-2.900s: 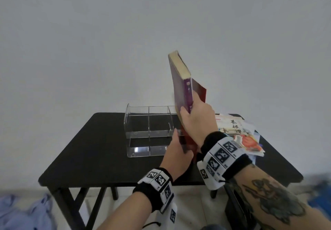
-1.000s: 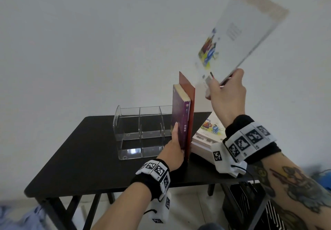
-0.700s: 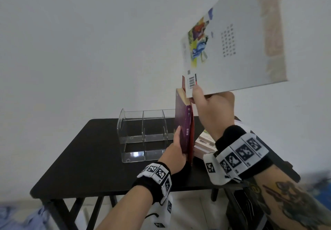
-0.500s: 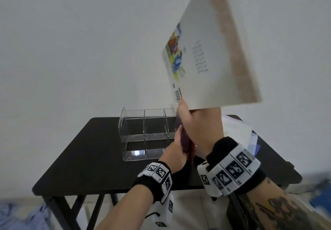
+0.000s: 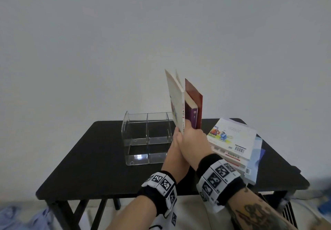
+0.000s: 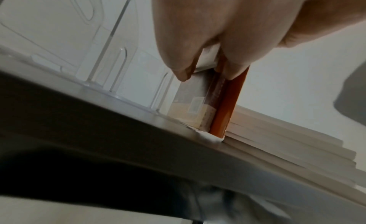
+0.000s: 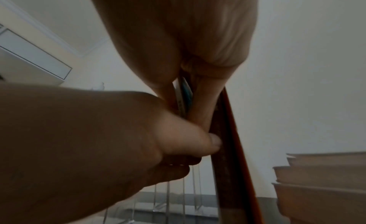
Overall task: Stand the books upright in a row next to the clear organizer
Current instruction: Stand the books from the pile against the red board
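Beside the right end of the clear organizer [image 5: 143, 140] a purple book [image 5: 191, 112] and a taller red book [image 5: 196, 99] stand upright. My left hand [image 5: 176, 137] pinches them low down, thumb on the organizer side, fingers on the red book [image 6: 227, 105]. My right hand [image 5: 193, 142] grips a white picture book [image 5: 176, 100] by its spine, between the organizer and the purple book, its top leaning left. Both hands hide its lower end. In the right wrist view, my right hand [image 7: 183, 94] pinches the white book above the left hand's thumb [image 7: 213, 142].
A stack of several flat books [image 5: 232, 140] lies on the right part of the black table [image 5: 89, 158], close to the red book. The organizer's compartments hold nothing. Blue cloth [image 5: 18, 217] lies on the floor at lower left.
My right hand swung the white book down from high above, turned it upright and brought it beside the purple book. My left hand has stayed on the standing books.
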